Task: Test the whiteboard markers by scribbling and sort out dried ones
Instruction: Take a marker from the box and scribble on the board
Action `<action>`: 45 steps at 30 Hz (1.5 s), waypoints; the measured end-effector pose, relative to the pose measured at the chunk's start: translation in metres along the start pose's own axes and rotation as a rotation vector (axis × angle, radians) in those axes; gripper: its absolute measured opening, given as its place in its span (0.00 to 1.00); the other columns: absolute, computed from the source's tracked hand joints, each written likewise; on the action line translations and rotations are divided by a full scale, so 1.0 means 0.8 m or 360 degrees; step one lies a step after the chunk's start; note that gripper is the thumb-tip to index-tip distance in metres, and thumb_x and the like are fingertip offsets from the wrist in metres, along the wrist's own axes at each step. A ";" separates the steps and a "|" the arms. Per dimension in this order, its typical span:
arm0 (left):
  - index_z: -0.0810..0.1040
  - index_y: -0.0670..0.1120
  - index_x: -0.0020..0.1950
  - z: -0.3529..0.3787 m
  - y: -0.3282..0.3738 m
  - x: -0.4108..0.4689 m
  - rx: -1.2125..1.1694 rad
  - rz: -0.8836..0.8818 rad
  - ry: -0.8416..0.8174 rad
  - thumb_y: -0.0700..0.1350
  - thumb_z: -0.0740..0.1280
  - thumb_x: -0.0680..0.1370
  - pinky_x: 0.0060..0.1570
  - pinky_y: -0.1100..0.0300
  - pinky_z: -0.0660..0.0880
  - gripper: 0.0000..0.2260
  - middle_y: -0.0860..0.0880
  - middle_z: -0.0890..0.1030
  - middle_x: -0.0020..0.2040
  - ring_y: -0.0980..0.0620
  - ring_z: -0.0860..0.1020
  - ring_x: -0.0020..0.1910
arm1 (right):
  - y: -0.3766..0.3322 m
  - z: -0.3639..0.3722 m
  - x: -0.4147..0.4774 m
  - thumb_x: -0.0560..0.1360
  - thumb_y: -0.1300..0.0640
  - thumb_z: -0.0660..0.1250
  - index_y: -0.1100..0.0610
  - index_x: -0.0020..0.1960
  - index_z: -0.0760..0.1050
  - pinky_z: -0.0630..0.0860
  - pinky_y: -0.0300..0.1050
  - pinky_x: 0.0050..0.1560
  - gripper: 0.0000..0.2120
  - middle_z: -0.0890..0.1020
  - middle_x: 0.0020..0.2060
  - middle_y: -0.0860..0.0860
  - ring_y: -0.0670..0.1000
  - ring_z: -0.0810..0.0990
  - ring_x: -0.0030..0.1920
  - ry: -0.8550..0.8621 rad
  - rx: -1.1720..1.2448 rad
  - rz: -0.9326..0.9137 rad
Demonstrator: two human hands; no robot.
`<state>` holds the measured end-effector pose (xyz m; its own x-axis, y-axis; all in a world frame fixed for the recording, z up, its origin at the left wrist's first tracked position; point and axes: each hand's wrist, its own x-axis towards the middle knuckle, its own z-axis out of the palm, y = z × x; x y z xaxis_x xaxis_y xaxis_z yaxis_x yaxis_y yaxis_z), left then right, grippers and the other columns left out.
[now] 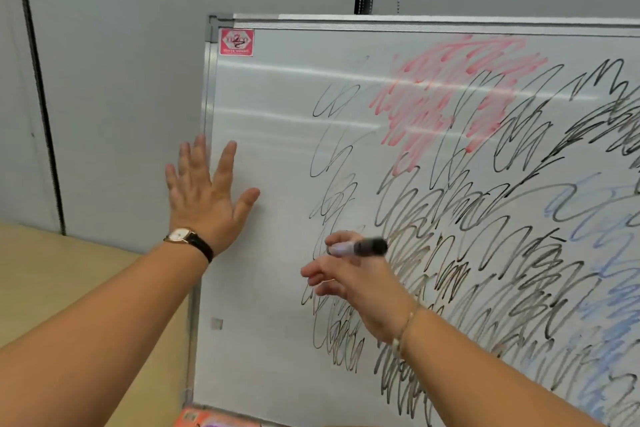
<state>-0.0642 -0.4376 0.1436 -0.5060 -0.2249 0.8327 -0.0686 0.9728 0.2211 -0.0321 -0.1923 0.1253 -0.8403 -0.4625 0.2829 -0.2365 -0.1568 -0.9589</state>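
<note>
Forearms reach in from the bottom edge, both bare. Right hand (360,284) grips a whiteboard marker (358,247) between thumb and fingers, barrel lying roughly level, dark end pointing right, pale end left; the hand is blurred, and I can't tell whether the tip touches the surface. A thin gold bracelet (405,326) sits on that wrist. Left hand (207,191) is released, fingers spread, palm flat against the left edge of the whiteboard (270,288), holding nothing; a wristwatch (188,239) with a dark strap is on that wrist. Board stands upright, with a metal frame and a red sticker (237,42) in the top-left corner. Black scribbles (485,253) cover most of the middle and right, thinner and fainter loops run down the left side near the marker, a pink-red patch (450,90) is up top, blue scribbles (606,288) at the right edge. A wooden bench (69,270) lies at left, grey wall panels (138,45) behind. An orange pack (194,418) peeks out below the board's bottom edge.
</note>
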 end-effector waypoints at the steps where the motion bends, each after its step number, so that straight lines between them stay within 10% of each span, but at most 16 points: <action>1: 0.46 0.55 0.78 -0.002 -0.005 0.008 -0.0015 -0.0036 -0.0003 0.69 0.45 0.73 0.72 0.43 0.38 0.36 0.42 0.43 0.78 0.40 0.42 0.76 | 0.000 0.007 0.005 0.73 0.56 0.69 0.58 0.55 0.69 0.77 0.46 0.41 0.14 0.83 0.39 0.58 0.51 0.79 0.38 -0.0043 -0.0169 -0.0075; 6: 0.40 0.53 0.78 -0.003 -0.017 0.026 -0.0435 -0.0362 -0.0219 0.65 0.56 0.76 0.71 0.45 0.56 0.38 0.45 0.46 0.78 0.43 0.53 0.76 | -0.012 0.035 0.048 0.76 0.45 0.62 0.47 0.52 0.77 0.72 0.36 0.38 0.09 0.77 0.30 0.41 0.41 0.75 0.34 0.0058 -0.0869 -0.0488; 15: 0.40 0.51 0.78 0.004 -0.015 0.009 -0.0756 -0.0400 -0.0186 0.56 0.62 0.78 0.65 0.51 0.63 0.38 0.42 0.60 0.72 0.41 0.66 0.68 | 0.008 0.051 0.073 0.78 0.51 0.60 0.55 0.56 0.68 0.71 0.42 0.37 0.10 0.78 0.36 0.51 0.53 0.76 0.36 -0.0115 -0.1760 -0.0867; 27: 0.43 0.48 0.78 0.014 -0.018 0.009 -0.0709 -0.0381 -0.0116 0.57 0.61 0.78 0.61 0.49 0.66 0.37 0.40 0.64 0.69 0.38 0.68 0.65 | 0.047 0.032 0.058 0.77 0.48 0.61 0.54 0.52 0.71 0.68 0.31 0.30 0.10 0.77 0.33 0.45 0.43 0.74 0.29 0.0349 -0.1339 -0.0897; 31: 0.42 0.49 0.78 0.013 -0.019 0.007 -0.0709 -0.0370 -0.0131 0.63 0.58 0.75 0.60 0.50 0.66 0.40 0.40 0.64 0.69 0.39 0.69 0.64 | 0.073 0.037 0.043 0.73 0.44 0.58 0.52 0.50 0.71 0.78 0.45 0.42 0.13 0.80 0.41 0.58 0.54 0.79 0.39 -0.0077 -0.1358 -0.0695; 34: 0.42 0.49 0.78 0.013 -0.019 0.007 -0.0712 -0.0381 -0.0134 0.64 0.56 0.73 0.60 0.51 0.66 0.41 0.41 0.64 0.69 0.40 0.69 0.65 | 0.071 0.033 0.046 0.74 0.53 0.62 0.58 0.49 0.74 0.69 0.30 0.30 0.09 0.76 0.31 0.49 0.46 0.74 0.30 0.0332 -0.1244 -0.0913; 45: 0.41 0.49 0.78 0.015 -0.018 0.007 -0.0694 -0.0364 -0.0116 0.57 0.60 0.79 0.61 0.52 0.65 0.37 0.42 0.63 0.71 0.41 0.68 0.66 | 0.101 0.020 0.038 0.74 0.59 0.65 0.61 0.42 0.76 0.72 0.26 0.37 0.05 0.75 0.31 0.52 0.45 0.72 0.30 0.0162 -0.1064 -0.0777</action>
<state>-0.0759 -0.4521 0.1389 -0.5797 -0.4105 0.7038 0.1731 0.7821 0.5987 -0.0692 -0.2334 0.0565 -0.6008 -0.3909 0.6974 -0.7983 0.2471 -0.5492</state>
